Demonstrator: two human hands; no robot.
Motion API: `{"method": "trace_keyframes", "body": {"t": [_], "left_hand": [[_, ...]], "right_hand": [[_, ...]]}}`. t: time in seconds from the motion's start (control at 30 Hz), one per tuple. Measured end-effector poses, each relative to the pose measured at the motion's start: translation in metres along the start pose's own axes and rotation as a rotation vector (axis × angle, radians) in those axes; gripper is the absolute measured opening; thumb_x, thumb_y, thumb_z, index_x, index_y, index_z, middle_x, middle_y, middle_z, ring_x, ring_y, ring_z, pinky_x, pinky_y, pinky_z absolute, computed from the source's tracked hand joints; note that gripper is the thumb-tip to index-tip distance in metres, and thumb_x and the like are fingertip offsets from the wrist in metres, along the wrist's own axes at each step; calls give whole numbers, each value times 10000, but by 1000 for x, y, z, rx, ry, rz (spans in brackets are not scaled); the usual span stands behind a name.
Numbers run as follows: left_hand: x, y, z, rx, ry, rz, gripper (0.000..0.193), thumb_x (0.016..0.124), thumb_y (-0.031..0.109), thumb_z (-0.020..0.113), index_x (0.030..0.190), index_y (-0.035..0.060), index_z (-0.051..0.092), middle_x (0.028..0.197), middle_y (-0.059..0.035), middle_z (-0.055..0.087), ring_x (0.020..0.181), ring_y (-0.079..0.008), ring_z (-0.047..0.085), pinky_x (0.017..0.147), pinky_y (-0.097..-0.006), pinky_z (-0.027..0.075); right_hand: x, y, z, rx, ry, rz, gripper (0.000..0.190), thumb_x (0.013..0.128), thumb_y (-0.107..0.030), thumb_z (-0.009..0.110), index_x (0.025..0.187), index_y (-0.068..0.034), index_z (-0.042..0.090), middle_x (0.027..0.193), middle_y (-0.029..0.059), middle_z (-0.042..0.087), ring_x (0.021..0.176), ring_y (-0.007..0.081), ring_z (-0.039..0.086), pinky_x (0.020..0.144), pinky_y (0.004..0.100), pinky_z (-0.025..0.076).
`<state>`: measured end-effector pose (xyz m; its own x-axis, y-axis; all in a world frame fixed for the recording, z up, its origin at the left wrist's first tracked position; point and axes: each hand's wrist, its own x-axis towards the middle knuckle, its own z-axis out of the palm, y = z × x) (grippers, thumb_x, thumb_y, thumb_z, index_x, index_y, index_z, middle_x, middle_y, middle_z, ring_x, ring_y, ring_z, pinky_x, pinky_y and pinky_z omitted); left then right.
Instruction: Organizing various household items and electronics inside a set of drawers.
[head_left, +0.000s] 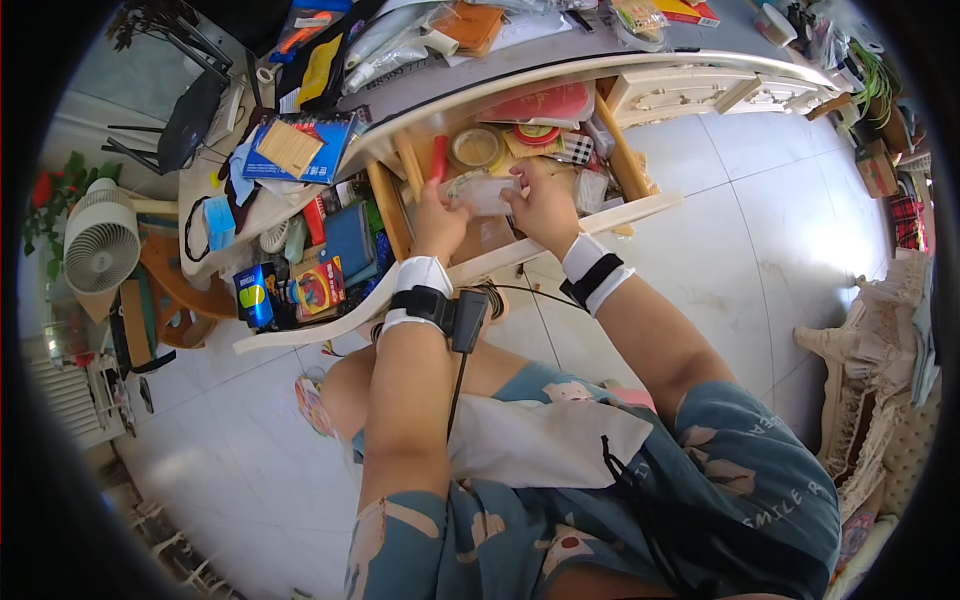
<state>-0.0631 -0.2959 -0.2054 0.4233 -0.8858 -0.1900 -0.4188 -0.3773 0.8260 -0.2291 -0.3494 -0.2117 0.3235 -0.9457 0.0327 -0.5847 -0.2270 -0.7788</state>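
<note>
Over an open wooden drawer (630, 150), my left hand (440, 221) and my right hand (544, 206) hold a small translucent plastic box (487, 195) between them, one at each end. Beneath and behind it the drawer holds a roll of tape (476, 147), a red cylindrical item (439, 157), a round red-rimmed tin (536, 133), a black-and-white checked item (574, 148) and a pink-red package (544, 103). Clear plastic packaging (591, 189) lies at its right side. What is inside the box cannot be made out. A cloth drawstring bag (547, 442) rests on my lap.
Left of this drawer, another open drawer (315, 334) is packed with boxes and a blue pouch (347, 244). The cluttered desktop (517, 64) runs above both. A white fan (103, 240) stands at the left, and a carved chair (847, 375) at the right.
</note>
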Motion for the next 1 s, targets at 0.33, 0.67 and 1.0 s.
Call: {"method": "trace_keyframes", "body": {"t": [0.33,0.67,1.0], "left_hand": [[-7,18,-12,678,-271,-12,274,710,134,609,971,65,655,1044,-150,617,977,-305,586,852,-385,462],[-3,9,-6,795,-358,86,271,745,90,507,981,68,637,1027,-159,617,974,-307,587,834,-395,472],[-7,18,-16,610,-303,152,189,737,208,643,819,42,605,925,-164,627,916,-332,584,791,-405,455]], "right_hand": [[5,-6,-3,-225,-347,-65,635,808,-168,500,1365,-4,243,918,252,612,803,370,613,754,431,467],[9,-17,-4,-458,-602,-78,327,765,-279,514,828,8,659,898,224,628,819,368,612,767,422,475],[6,4,7,-326,-288,-91,122,660,-175,575,703,-76,633,707,154,623,699,331,603,648,414,475]]}}
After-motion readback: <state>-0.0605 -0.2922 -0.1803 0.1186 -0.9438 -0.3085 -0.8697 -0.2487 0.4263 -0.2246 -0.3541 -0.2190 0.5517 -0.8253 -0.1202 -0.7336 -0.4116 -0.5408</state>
